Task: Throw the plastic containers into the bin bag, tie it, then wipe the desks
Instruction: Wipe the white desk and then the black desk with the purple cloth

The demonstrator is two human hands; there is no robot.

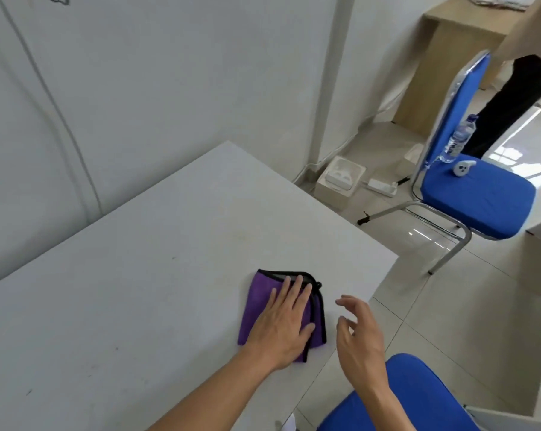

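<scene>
Here, white desk (138, 290) (faintly marked) meets pale wall (154, 88).

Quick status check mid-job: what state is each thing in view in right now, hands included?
purple cloth: folded, flat on the desk, under the left hand.
left hand: fingers straight, pressing the cloth.
right hand: loosely curled, holding nothing, beside the cloth.
desk: faint stains and dark specks showing.
water bottle: on the blue chair, tilted against its backrest.

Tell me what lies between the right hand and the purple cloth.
Only bare white desk between right hand and purple cloth; the head view shows it.
</scene>
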